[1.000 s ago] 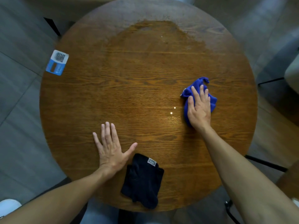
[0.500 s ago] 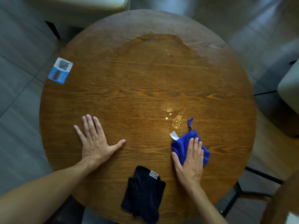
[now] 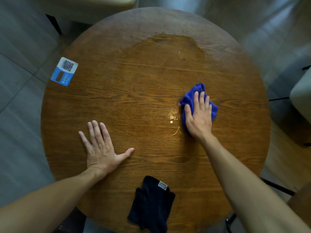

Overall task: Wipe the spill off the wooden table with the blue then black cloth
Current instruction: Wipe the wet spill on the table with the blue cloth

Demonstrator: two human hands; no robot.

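Observation:
A round wooden table (image 3: 127, 91) fills the view. My right hand (image 3: 198, 115) presses flat on a crumpled blue cloth (image 3: 199, 91) right of centre. A small shiny wet patch of spill (image 3: 173, 120) glints just left of that hand, and a wide darker damp area (image 3: 168, 52) spreads over the far half of the table. My left hand (image 3: 101, 147) lies flat on the wood at the near left, fingers spread, holding nothing. A folded black cloth (image 3: 151, 204) with a small white tag rests at the near edge, between my forearms.
A blue and white card with a QR code (image 3: 64, 71) lies at the table's left edge. Pale chair seats stand beyond the far edge (image 3: 87, 5) and at the right (image 3: 301, 91). Black chair legs show at the lower right. Grey floor tiles surround the table.
My right hand slid the blue cloth toward me, then back away and to the right. A streak of liquid stays where it passed. My left hand stays flat on the table.

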